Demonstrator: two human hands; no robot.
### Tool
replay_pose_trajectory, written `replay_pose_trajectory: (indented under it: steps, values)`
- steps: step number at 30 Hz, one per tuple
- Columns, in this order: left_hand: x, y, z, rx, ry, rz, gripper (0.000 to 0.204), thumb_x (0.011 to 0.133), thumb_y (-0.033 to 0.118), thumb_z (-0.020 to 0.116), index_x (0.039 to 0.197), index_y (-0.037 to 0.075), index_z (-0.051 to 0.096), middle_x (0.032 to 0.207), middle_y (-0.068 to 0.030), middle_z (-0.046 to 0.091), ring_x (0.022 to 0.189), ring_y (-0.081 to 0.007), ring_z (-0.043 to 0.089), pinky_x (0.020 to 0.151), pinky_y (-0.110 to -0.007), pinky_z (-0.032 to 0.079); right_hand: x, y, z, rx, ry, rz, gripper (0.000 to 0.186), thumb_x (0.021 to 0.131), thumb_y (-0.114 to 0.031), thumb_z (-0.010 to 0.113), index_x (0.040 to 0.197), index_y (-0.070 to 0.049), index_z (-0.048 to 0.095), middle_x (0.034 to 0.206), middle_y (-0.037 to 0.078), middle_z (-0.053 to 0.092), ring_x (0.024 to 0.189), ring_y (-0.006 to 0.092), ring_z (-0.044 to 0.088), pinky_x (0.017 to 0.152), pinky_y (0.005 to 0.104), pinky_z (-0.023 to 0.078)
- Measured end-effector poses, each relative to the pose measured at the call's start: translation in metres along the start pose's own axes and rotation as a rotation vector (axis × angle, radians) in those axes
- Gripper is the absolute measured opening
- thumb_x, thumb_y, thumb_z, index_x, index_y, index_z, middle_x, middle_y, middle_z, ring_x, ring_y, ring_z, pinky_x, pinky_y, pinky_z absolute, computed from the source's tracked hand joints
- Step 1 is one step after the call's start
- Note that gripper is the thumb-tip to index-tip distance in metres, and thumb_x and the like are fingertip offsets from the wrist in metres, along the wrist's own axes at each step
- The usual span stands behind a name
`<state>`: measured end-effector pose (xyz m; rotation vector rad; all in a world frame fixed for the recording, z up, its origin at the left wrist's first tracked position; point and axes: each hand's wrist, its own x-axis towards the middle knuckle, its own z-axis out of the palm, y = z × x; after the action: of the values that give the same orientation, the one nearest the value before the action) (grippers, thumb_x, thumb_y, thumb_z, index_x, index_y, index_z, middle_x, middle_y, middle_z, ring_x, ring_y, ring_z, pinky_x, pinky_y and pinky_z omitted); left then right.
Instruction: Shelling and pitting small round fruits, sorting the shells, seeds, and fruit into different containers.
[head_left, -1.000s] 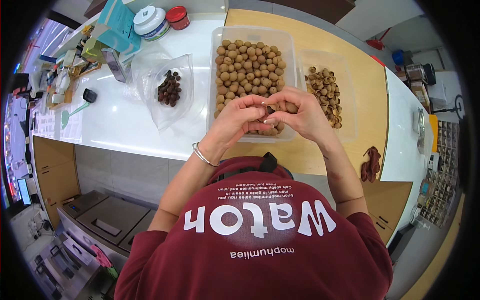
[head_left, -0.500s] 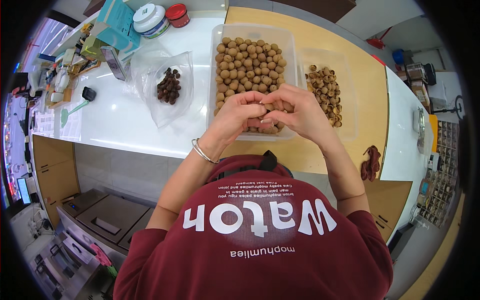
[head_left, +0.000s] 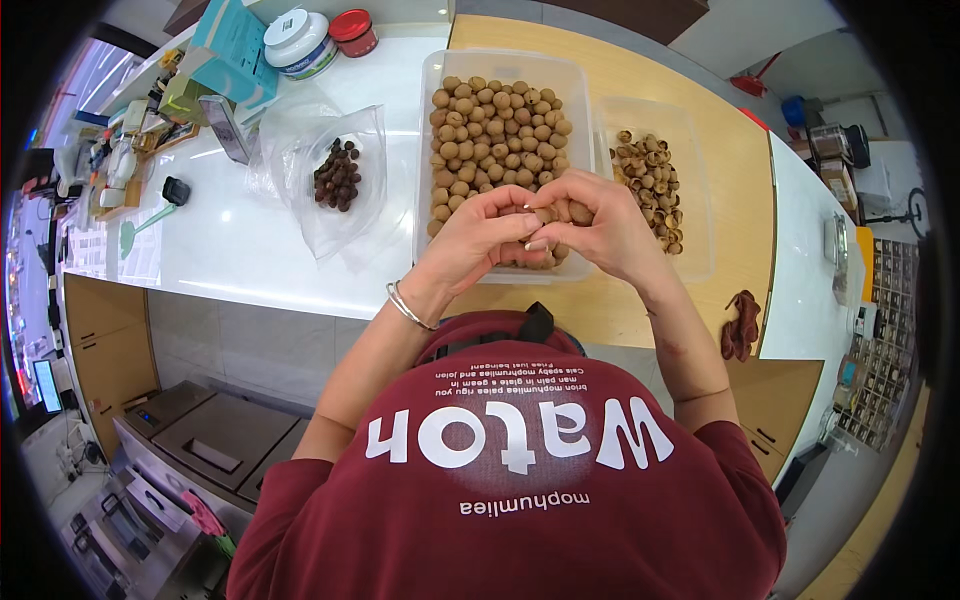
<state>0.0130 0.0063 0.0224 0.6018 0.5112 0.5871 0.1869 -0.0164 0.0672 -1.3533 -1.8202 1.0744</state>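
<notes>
My left hand and my right hand meet above the near end of a clear plastic tub full of round brown dried longans. Fingertips of both hands pinch one dried longan, which they largely cover. How far its shell is broken I cannot tell. To the right, a shallower clear tub contains cracked, hollow longan shells. On the left, dark peeled longan flesh lies in a clear plastic bag.
A phone leans upright at the back left, near a blue box, a white jar and a red-lidded tub. A small green scoop lies farther left. Dark red cloth sits by the right table edge.
Both hands stay over the tub, fingers shifting slightly around the longan. My left thumb has moved a little. Nothing else has visibly moved.
</notes>
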Motion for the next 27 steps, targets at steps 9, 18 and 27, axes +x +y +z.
replay_pose_trajectory:
  steps: [9, 18, 27]
  values:
    - [-0.001, 0.016, -0.005, 0.308, 0.089, -0.107, 0.020, 0.081, 0.011, 0.057, 0.098, 0.002, 0.055, 0.084, -0.0024, 0.056, 0.071, -0.0092, 0.057, 0.064, -0.025, 0.052, 0.009, -0.007, 0.001, -0.217, -0.054, -0.126, 0.025, 0.064, -0.009, 0.070, 0.085, -0.005, 0.056, 0.068, 0.006, 0.048, 0.061, 0.0197, 0.048, 0.056, 0.0294, 0.041]
    - [-0.005, 0.018, -0.009, 0.088, 0.026, -0.039, 0.023, 0.079, 0.006, 0.053, 0.101, -0.001, 0.057, 0.083, -0.0069, 0.060, 0.067, -0.0123, 0.060, 0.065, -0.026, 0.053, 0.003, -0.005, -0.005, 0.355, -0.065, 0.189, 0.021, 0.071, -0.005, 0.069, 0.087, -0.005, 0.056, 0.061, -0.006, 0.043, 0.053, 0.0010, 0.041, 0.047, 0.0199, 0.033]
    - [-0.013, 0.007, -0.037, -0.109, 0.041, 0.054, 0.020, 0.082, 0.013, 0.049, 0.095, -0.001, 0.054, 0.093, -0.0150, 0.057, 0.071, -0.0145, 0.056, 0.072, -0.034, 0.053, -0.037, 0.035, -0.070, -0.604, 0.342, 0.496, 0.031, 0.078, -0.021, 0.064, 0.103, -0.005, 0.055, 0.064, -0.003, 0.048, 0.050, 0.0045, 0.046, 0.045, 0.0192, 0.037]
